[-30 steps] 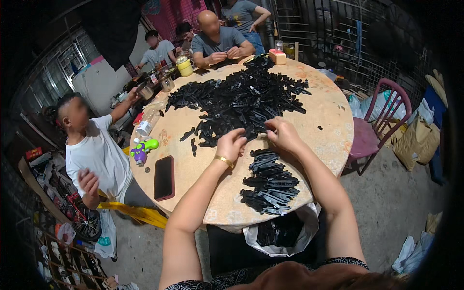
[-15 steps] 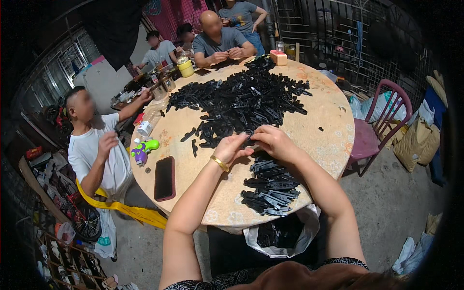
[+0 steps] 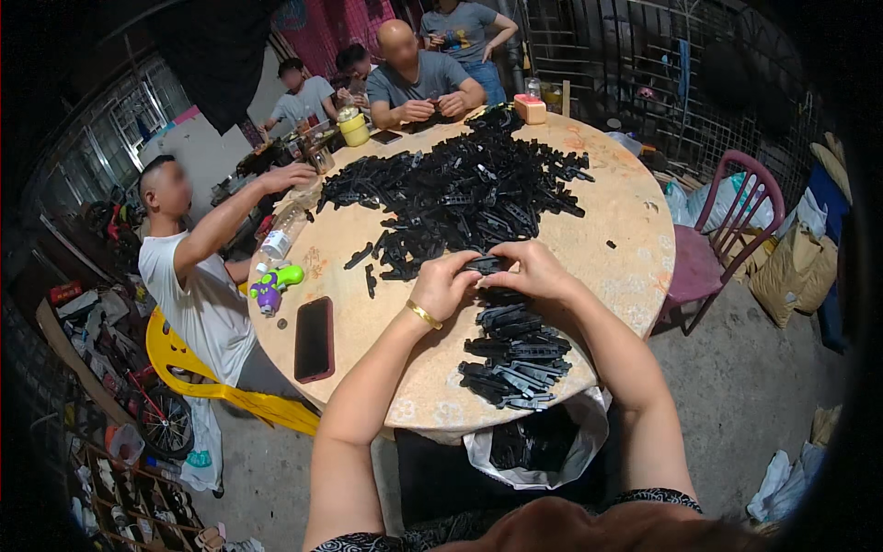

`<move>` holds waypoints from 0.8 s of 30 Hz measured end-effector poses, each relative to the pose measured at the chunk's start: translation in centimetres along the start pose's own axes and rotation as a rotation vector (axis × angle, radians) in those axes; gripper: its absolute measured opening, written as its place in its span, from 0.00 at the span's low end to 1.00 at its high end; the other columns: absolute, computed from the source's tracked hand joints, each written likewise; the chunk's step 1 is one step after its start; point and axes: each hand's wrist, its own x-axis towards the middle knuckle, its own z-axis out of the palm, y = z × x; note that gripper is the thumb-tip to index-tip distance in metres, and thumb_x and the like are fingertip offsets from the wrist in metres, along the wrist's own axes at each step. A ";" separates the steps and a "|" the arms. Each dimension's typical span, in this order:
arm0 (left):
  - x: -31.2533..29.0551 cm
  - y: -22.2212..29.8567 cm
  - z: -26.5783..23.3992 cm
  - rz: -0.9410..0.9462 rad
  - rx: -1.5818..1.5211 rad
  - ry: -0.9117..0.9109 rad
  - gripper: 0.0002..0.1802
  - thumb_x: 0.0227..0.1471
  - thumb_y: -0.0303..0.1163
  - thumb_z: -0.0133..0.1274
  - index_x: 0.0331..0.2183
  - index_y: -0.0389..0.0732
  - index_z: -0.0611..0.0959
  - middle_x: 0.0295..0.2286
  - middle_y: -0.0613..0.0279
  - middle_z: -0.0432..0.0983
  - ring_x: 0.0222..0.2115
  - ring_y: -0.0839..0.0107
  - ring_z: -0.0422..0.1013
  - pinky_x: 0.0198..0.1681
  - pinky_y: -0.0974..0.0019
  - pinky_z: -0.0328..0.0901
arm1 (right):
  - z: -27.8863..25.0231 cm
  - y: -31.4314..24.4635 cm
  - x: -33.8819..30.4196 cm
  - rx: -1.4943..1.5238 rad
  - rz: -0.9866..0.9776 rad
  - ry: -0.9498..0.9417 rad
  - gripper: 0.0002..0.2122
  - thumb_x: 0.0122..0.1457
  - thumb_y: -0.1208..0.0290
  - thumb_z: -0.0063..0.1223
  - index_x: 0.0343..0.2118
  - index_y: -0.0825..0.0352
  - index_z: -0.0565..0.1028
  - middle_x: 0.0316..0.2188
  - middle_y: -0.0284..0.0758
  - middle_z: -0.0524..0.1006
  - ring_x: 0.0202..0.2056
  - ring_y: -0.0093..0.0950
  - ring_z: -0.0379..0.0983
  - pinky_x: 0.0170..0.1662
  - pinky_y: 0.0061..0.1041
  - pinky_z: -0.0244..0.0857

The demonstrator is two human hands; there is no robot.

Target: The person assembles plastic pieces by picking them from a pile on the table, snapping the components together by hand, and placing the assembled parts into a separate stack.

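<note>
1. Round and tan, the counter [image 3: 635,212] fills the middle of the frame in a cluttered yard with metal grating at the upper right; other people sit along its upper left and top edges.
2. At the left edge of the counter lie a green and purple toy [image 3: 272,284] and a dark phone [image 3: 315,338], flat and apart from each other.
3. Centre frame, the left hand [image 3: 444,285], a gold bangle on its wrist, meets the right hand [image 3: 532,269]. A second ago they were apart, reaching toward the big heap; now they are drawn together over one black plastic part [image 3: 482,265], the fingers of both closed narrowly on its ends.
4. That closing-in suggests a piece has been picked from the heap and is being joined or pressed.
5. Above the hands spreads the loose heap of black parts [image 3: 460,193]; just below them, a neater stack of parts [image 3: 515,354] sits near the counter's lower edge.
6. Below the counter, bottom centre, a white plastic bag [image 3: 538,451] hangs open with more black pieces inside.
7. At the right stands a pink chair [image 3: 727,239].
</note>
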 end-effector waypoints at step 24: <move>-0.1 -0.2 0.1 -0.064 -0.235 0.021 0.14 0.39 0.26 0.56 0.34 0.35 0.79 0.24 0.58 0.75 0.22 0.77 0.71 0.26 0.74 0.66 | -1.8 2.8 0.9 0.485 0.086 0.207 0.14 0.52 0.66 0.50 0.38 0.69 0.71 0.28 0.31 0.74 0.31 0.24 0.70 0.35 0.24 0.65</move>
